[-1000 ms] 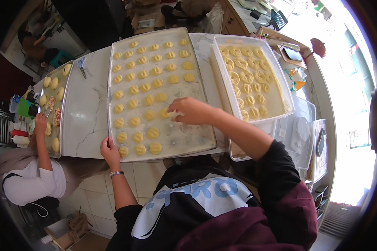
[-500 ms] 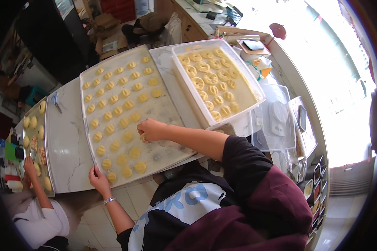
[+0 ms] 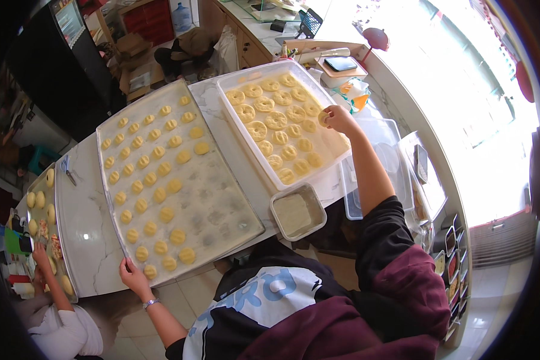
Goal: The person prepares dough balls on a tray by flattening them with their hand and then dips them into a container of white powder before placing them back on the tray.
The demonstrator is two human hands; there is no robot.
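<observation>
A large metal baking tray (image 3: 213,231) lies on the table, dotted with rows of small round yellow dough pieces (image 3: 160,194), many pressed with marks. My left hand (image 3: 135,279) grips its near left corner. To the right stands a clear plastic tub (image 3: 224,99) with a powdery bottom and flattened dough rounds (image 3: 276,120) set in rows. Over the tub's right side, my right hand (image 3: 341,120) pinches a dough piece (image 3: 323,118) between its fingertips. A small square metal tin (image 3: 298,211) holding pale powder sits at the table's near edge, below the tub.
A co-worker's hands (image 3: 41,258) are at another tray (image 3: 66,264) of dough on the far left. Blue-handled scissors (image 3: 68,170) lie on the marble table (image 3: 85,231). Right of the tub are a plastic lid (image 3: 353,198) and a phone (image 3: 420,164).
My right hand has moved from the baking tray up and right to the tub, carrying a dough piece. The powder tin is now uncovered. My left hand stays at the tray's corner.
</observation>
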